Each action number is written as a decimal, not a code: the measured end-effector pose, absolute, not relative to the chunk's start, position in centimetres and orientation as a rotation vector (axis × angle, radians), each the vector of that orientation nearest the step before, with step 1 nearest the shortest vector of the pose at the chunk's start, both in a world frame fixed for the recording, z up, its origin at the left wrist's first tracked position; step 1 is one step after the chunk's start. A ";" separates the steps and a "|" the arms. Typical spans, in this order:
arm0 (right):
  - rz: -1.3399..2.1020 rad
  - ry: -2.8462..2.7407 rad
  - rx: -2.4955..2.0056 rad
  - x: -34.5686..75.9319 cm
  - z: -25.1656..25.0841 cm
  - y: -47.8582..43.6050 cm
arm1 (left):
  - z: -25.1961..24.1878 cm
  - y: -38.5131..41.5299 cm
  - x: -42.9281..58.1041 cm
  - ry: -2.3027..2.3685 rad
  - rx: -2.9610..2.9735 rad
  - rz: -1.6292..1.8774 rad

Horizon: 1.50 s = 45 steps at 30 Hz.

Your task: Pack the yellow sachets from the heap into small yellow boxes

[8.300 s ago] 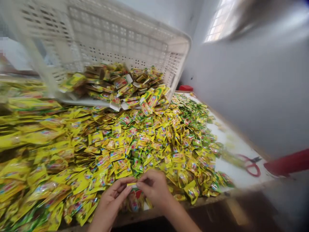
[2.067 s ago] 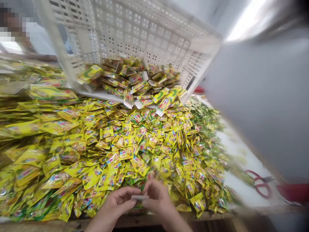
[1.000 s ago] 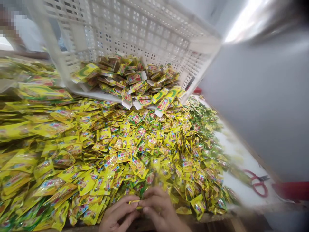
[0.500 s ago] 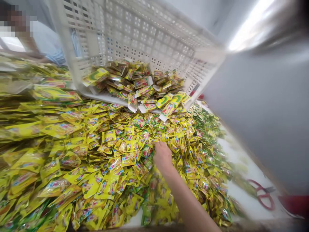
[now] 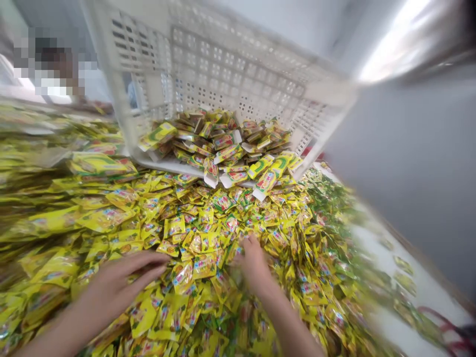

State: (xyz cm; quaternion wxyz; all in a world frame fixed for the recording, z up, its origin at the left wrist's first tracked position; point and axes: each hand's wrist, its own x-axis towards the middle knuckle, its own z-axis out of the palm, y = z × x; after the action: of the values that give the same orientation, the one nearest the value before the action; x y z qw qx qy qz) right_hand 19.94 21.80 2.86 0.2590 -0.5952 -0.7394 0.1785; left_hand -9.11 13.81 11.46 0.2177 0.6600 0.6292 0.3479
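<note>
A deep heap of small, shiny yellow sachets [image 5: 208,243], with green ones among them, spreads before me. My left hand [image 5: 126,277] hovers over the left part of the heap. Its fingers point right, with a gap between thumb and fingers and nothing visible in them. At the middle of the heap is my right hand [image 5: 255,263], reaching down among the sachets. Its thumb and fingers look apart, though they are blurred and partly hidden. Beyond both hands a white perforated plastic crate [image 5: 238,64] lies tipped on its side, with yellow-green cardboard boxes [image 5: 226,148] in its mouth.
Red-handled scissors [image 5: 446,325] lie on the white tabletop [image 5: 375,243] at the lower right, near several stray sachets. A grey wall [image 5: 420,148] borders the right side. Larger yellow packs [image 5: 100,163] lie at left. Another person [image 5: 100,106] is at the far left.
My left hand has come into view from the lower left. My right hand sits slightly lower in the picture, its fingers now less closed. The view has shifted a little.
</note>
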 end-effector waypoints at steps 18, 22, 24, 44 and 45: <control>0.785 -1.883 -1.392 21.8 2.6 16.7 | 18.0 38.4 -4.0 1.688 2.837 0.429; 0.928 -1.733 -1.394 22.5 2.7 16.8 | 16.7 36.9 -2.8 1.553 2.909 0.241; 0.978 -1.620 -1.365 23.1 3.1 16.8 | 16.4 36.0 -2.4 1.555 2.914 0.231; 0.666 -1.660 -1.286 25.7 8.0 14.1 | 5.8 11.5 10.5 1.856 1.864 0.626; 0.709 -1.722 -1.296 26.2 8.1 13.9 | 5.5 11.1 10.7 1.848 1.883 0.647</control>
State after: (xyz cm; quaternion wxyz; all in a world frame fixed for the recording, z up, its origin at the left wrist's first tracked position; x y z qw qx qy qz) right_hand 26.21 13.87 8.08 0.4226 -0.5176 -0.6879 0.2833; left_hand 10.70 11.15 5.47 0.2109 0.6777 0.6648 0.2328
